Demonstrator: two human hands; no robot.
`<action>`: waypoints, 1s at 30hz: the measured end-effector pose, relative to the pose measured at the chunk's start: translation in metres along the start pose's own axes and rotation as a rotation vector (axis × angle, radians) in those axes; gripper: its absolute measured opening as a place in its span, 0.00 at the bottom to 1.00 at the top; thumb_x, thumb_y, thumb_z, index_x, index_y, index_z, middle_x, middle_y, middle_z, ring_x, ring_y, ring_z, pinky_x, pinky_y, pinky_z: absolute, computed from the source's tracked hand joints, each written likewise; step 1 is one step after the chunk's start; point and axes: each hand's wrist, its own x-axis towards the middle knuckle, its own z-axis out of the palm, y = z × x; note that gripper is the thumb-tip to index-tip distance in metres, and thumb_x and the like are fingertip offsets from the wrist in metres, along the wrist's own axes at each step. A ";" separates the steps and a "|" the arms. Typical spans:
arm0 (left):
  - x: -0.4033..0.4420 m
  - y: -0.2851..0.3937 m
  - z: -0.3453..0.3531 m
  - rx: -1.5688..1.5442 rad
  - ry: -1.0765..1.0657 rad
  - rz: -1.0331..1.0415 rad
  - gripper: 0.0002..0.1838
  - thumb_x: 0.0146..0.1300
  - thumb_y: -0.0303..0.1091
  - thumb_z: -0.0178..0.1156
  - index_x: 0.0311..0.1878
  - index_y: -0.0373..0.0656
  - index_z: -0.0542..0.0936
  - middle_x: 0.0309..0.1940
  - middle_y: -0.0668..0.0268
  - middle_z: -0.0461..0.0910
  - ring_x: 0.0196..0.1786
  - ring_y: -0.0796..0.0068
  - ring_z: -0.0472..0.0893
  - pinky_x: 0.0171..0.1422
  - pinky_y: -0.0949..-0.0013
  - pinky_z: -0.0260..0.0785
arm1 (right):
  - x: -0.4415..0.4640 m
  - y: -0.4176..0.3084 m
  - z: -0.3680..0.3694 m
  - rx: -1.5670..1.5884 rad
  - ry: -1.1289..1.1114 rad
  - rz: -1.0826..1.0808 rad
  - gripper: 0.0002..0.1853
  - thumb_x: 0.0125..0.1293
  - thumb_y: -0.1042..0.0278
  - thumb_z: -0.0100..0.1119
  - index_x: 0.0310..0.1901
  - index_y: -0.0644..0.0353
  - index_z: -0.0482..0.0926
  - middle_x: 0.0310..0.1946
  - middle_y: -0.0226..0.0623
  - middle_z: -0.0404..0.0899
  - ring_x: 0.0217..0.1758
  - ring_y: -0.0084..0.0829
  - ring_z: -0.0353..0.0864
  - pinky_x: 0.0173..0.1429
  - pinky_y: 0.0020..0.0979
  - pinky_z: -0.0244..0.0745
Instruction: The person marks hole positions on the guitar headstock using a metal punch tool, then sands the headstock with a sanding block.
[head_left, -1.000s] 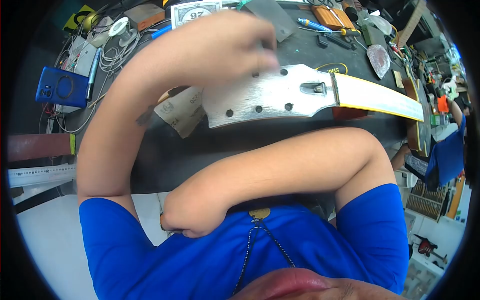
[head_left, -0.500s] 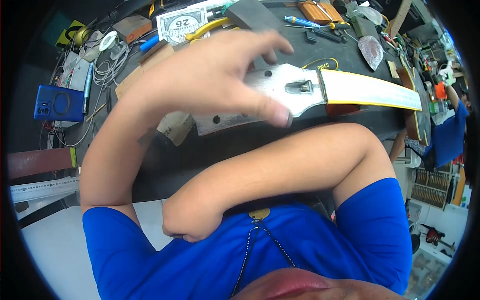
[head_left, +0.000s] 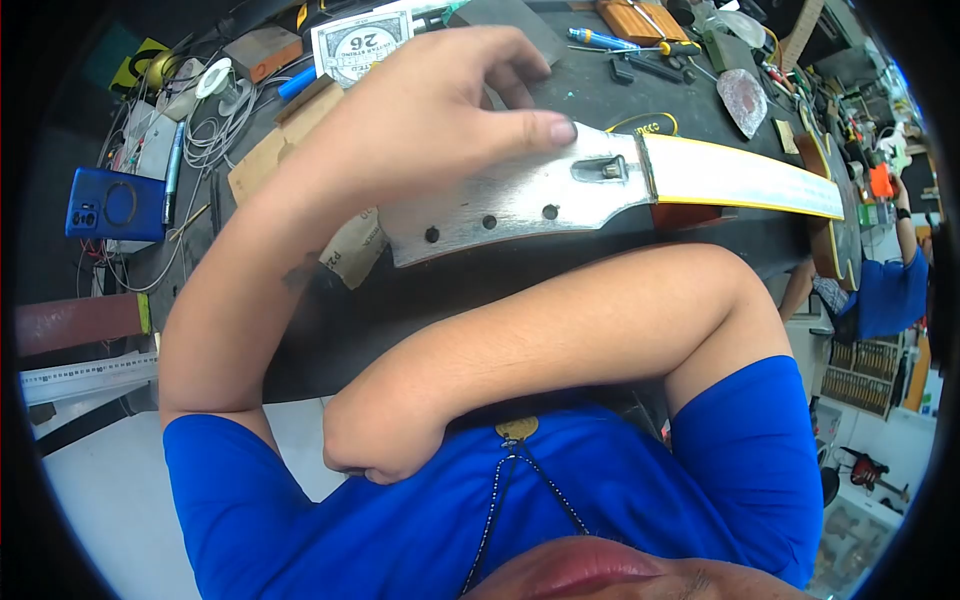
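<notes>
A guitar neck lies on the dark bench, its bare silvery headstock (head_left: pixel 520 195) towards the left and its pale fretboard (head_left: pixel 740 175), edged in yellow, running right. Over the far side of the headstock is my left hand (head_left: pixel 455 95), fingers bent, thumb stretched apart, nothing visible between them. It hides part of the headstock and the bench behind. My right forearm crosses in front of the neck. Close to my chest, my right hand (head_left: pixel 385 435) is closed in a fist; a small dark edge shows under the fingers, but I cannot make out what it is.
Beyond my left hand are a printed string packet (head_left: pixel 360 48) and a dark flat block (head_left: pixel 510 28). A blue phone (head_left: pixel 117 205), coiled cables (head_left: pixel 215 140) and a steel ruler (head_left: pixel 90 378) lie left. Hand tools (head_left: pixel 650 70) clutter the back. A person in blue (head_left: pixel 893 295) is at far right.
My left hand has moved away from me across the headstock, its fingers more bent, uncovering the near edge and peg holes. My right hand stays put. The other person's arm has shifted.
</notes>
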 end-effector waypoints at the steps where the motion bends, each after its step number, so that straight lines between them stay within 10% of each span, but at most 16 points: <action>1: 0.002 -0.002 -0.002 -0.057 0.028 -0.035 0.37 0.63 0.52 0.80 0.66 0.35 0.81 0.49 0.57 0.87 0.51 0.71 0.87 0.54 0.69 0.79 | 0.000 0.000 0.000 -0.004 0.001 -0.006 0.15 0.70 0.66 0.59 0.46 0.71 0.86 0.39 0.58 0.88 0.47 0.58 0.88 0.53 0.53 0.83; 5: -0.002 -0.005 -0.001 0.144 -0.171 0.263 0.38 0.62 0.51 0.81 0.66 0.33 0.81 0.47 0.57 0.88 0.52 0.72 0.87 0.55 0.67 0.79 | 0.000 0.000 -0.003 -0.017 -0.034 0.025 0.18 0.70 0.63 0.60 0.53 0.67 0.89 0.46 0.56 0.90 0.51 0.56 0.89 0.56 0.51 0.83; 9: -0.004 0.008 0.003 0.056 -0.073 -0.036 0.38 0.62 0.49 0.81 0.67 0.33 0.81 0.48 0.57 0.87 0.52 0.71 0.86 0.57 0.65 0.79 | 0.000 -0.001 -0.003 -0.003 -0.038 0.036 0.18 0.70 0.63 0.60 0.53 0.68 0.89 0.45 0.57 0.90 0.51 0.56 0.89 0.56 0.51 0.82; 27: 0.001 -0.010 -0.001 -0.365 -0.198 -0.058 0.36 0.65 0.48 0.79 0.68 0.33 0.80 0.52 0.56 0.87 0.56 0.70 0.85 0.65 0.64 0.77 | -0.001 -0.003 -0.004 -0.009 -0.023 0.028 0.18 0.70 0.63 0.60 0.50 0.69 0.89 0.44 0.58 0.90 0.50 0.57 0.89 0.56 0.51 0.82; 30: -0.002 -0.007 0.001 0.025 -0.236 0.150 0.33 0.69 0.45 0.76 0.68 0.32 0.79 0.52 0.58 0.86 0.56 0.71 0.85 0.63 0.66 0.77 | -0.001 -0.003 -0.004 -0.016 -0.026 0.027 0.18 0.70 0.63 0.60 0.50 0.69 0.89 0.44 0.58 0.90 0.50 0.57 0.89 0.56 0.51 0.82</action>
